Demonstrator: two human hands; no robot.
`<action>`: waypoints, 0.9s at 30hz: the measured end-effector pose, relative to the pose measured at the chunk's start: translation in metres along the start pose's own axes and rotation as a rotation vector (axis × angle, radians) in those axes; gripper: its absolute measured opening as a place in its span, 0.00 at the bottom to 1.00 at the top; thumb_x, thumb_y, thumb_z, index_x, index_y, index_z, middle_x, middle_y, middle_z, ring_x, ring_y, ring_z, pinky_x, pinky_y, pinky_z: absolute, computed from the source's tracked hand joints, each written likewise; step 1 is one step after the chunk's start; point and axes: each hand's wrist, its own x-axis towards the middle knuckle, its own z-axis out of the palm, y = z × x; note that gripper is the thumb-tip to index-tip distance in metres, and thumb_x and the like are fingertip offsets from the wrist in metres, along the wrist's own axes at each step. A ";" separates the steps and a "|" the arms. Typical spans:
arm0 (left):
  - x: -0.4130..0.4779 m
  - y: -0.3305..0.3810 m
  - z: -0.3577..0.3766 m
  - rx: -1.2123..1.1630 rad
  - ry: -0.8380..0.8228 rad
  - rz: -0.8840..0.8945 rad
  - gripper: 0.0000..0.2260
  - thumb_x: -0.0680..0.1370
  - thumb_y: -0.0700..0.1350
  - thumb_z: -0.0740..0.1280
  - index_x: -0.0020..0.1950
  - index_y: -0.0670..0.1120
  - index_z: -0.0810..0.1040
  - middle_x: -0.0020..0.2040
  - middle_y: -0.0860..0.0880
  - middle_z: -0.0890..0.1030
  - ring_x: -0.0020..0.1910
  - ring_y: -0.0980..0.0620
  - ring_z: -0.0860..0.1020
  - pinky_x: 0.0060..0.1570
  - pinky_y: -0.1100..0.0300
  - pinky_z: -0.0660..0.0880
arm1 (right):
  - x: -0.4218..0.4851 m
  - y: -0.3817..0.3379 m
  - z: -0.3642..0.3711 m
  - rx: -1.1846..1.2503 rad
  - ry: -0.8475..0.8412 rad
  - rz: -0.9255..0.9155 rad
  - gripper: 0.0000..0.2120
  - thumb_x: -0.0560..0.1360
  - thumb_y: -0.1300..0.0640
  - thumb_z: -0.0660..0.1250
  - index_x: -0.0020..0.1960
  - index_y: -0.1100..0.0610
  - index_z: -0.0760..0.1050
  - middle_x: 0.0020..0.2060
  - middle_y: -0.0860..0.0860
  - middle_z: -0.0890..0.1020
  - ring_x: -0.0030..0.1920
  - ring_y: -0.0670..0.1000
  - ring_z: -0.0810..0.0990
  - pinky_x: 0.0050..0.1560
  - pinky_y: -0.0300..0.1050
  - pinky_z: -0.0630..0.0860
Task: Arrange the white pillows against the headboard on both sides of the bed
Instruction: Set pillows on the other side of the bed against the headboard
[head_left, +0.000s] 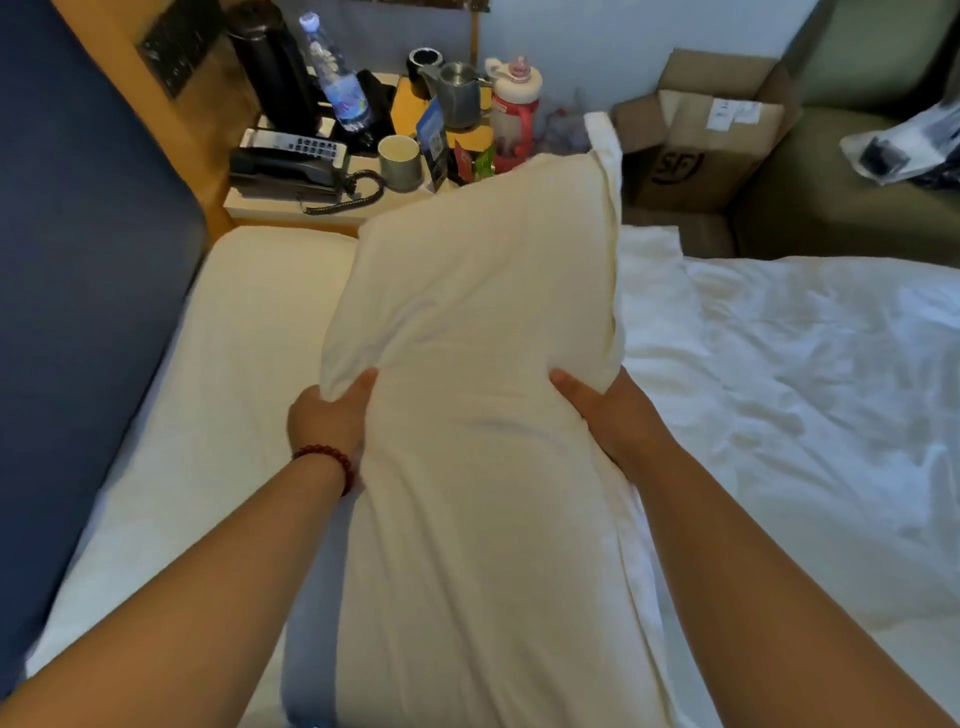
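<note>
– Fingers on the left hand (330, 410): what are they doing?

– They are curling round the left edge of the white pillow (478, 322). One thumb is pressing into the top face, while the other fingers are reaching underneath, out of sight. A red bead bracelet (328, 458) is circling that wrist.

– Where is the pillow sitting?

– It is being held lengthwise between both hands, its far end pointing toward the cluttered bedside table (291, 205). Whether its near end is resting on anything, nobody can tell. At far left the blue headboard (78, 260) is running along the frame, with a second white pillow (249, 322) lying flat just beside it.

– How is it likely handling?

– Softly, by the look of it. Cloth is denting under both thumbs, suggesting something light and limp rather than slippery. Gripping both long edges near the middle, as now, is probably stopping it from folding over.

– And the right hand (597, 410)?

– It is mirroring the left, thumb lying on top, remaining fingers hidden beneath, squeezing the right edge. Beyond it a rumpled white duvet (805, 389) is spreading away to the right.
</note>
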 end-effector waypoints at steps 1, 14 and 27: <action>-0.006 0.004 -0.020 -0.018 0.052 0.005 0.19 0.72 0.61 0.72 0.49 0.46 0.80 0.42 0.52 0.80 0.40 0.54 0.78 0.33 0.65 0.70 | 0.003 -0.006 0.008 0.018 -0.054 -0.005 0.30 0.70 0.40 0.73 0.70 0.44 0.68 0.56 0.39 0.79 0.53 0.39 0.79 0.43 0.31 0.73; -0.017 -0.063 -0.178 0.033 0.159 -0.271 0.46 0.57 0.75 0.71 0.68 0.50 0.73 0.58 0.51 0.81 0.53 0.46 0.79 0.58 0.49 0.76 | 0.029 -0.012 0.134 0.029 -0.552 0.177 0.33 0.72 0.57 0.75 0.74 0.51 0.65 0.56 0.49 0.81 0.49 0.47 0.81 0.40 0.42 0.79; 0.048 -0.107 -0.199 -0.031 -0.150 -0.446 0.54 0.54 0.80 0.66 0.74 0.51 0.68 0.72 0.50 0.71 0.70 0.44 0.70 0.71 0.45 0.65 | 0.024 0.013 0.144 -0.049 -0.535 0.171 0.32 0.72 0.57 0.75 0.72 0.49 0.67 0.53 0.45 0.82 0.52 0.49 0.81 0.45 0.43 0.80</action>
